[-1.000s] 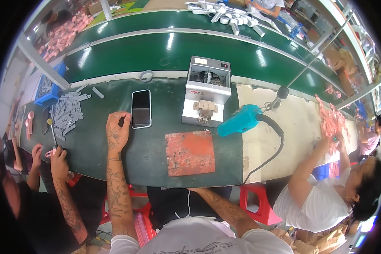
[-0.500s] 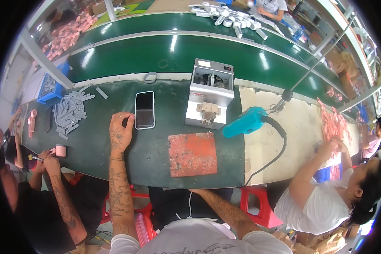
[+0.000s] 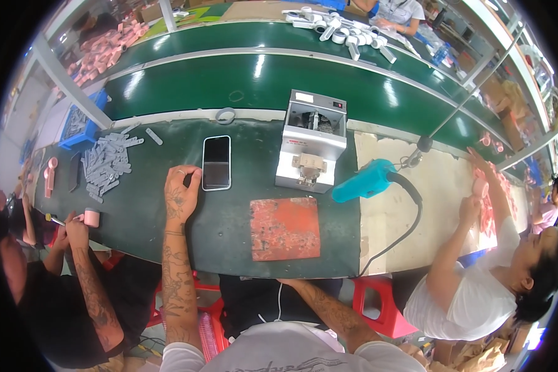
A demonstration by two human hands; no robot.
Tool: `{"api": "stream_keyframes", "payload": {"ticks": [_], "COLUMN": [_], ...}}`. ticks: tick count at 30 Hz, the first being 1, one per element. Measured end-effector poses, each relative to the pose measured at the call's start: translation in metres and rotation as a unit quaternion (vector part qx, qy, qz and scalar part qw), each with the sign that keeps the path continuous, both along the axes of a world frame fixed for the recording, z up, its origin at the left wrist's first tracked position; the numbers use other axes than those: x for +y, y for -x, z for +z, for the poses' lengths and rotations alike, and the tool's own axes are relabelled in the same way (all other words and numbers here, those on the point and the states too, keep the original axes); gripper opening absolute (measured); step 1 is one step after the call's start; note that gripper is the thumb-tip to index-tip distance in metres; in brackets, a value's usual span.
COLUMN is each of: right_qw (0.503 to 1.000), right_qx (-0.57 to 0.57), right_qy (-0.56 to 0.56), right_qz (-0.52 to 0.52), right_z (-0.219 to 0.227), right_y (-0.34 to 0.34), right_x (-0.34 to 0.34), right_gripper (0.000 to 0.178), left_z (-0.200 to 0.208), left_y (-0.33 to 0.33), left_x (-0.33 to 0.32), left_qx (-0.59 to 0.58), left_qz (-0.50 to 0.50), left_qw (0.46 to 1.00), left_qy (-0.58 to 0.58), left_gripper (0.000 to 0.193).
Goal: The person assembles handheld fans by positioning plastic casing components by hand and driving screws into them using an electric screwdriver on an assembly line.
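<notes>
My left hand [image 3: 183, 192] rests loosely curled on the dark green tabletop [image 3: 217, 232], with nothing visible in its fingers. Just right of it lies a smartphone [image 3: 217, 162] with a dark screen and a pale case, not held. My right hand [image 3: 289, 282] is low at the table's front edge; its fingers are hidden beneath the edge. A worn red square mat [image 3: 284, 229] lies in front of me. Behind it stands a grey metal bench machine [image 3: 310, 141] with an open top. To its right is a teal handheld tool [image 3: 366, 180] with a black cable.
Grey flat strips [image 3: 110, 159] are heaped at left beside a blue bin [image 3: 80, 133]. A tape-like ring [image 3: 225, 115] sits by the green conveyor [image 3: 186, 79]. Co-workers sit on both sides; the right one [image 3: 471, 291] handles pink parts [image 3: 502, 186]. White handled parts [image 3: 341, 31] lie across.
The view has shifted slightly. My hands stay in place. The co-worker on the right now stretches one arm toward the pink heap and holds a pink part in the other hand.
</notes>
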State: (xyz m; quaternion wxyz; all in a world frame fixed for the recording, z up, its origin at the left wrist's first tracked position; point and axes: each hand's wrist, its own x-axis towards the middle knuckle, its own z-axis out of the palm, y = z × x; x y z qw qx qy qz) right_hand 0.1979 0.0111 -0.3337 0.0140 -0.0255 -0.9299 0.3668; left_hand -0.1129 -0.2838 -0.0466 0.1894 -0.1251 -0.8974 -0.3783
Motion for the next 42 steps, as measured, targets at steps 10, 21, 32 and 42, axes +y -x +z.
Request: {"api": "stream_keyframes", "payload": {"ticks": [10, 21, 32, 42], "right_qw": [0.999, 0.998, 0.996, 0.995], "right_qx": [-0.004, -0.005, -0.009, -0.018], "right_qy": [0.017, 0.033, 0.049, 0.051], "right_qz": [0.033, 0.056, 0.069, 0.088], "right_z": [-0.002, -0.002, -0.014, -0.012], "right_y": [0.008, 0.019, 0.023, 0.022], "right_x": [-0.015, -0.028, -0.039, -0.037], "right_gripper": [0.027, 0.026, 0.026, 0.026], "left_z": [0.001, 0.001, 0.000, 0.002], "left_y": [0.000, 0.000, 0.001, 0.000], "left_x": [-0.001, -0.001, 0.001, -0.003], "left_qx": [-0.003, 0.006, 0.005, -0.010], "left_qz": [-0.003, -0.005, -0.007, 0.002], "left_qw": [1.000, 1.000, 1.000, 1.000], "left_qy": [0.007, 0.014, 0.007, 0.012], "left_gripper": [0.017, 0.019, 0.018, 0.021]}}
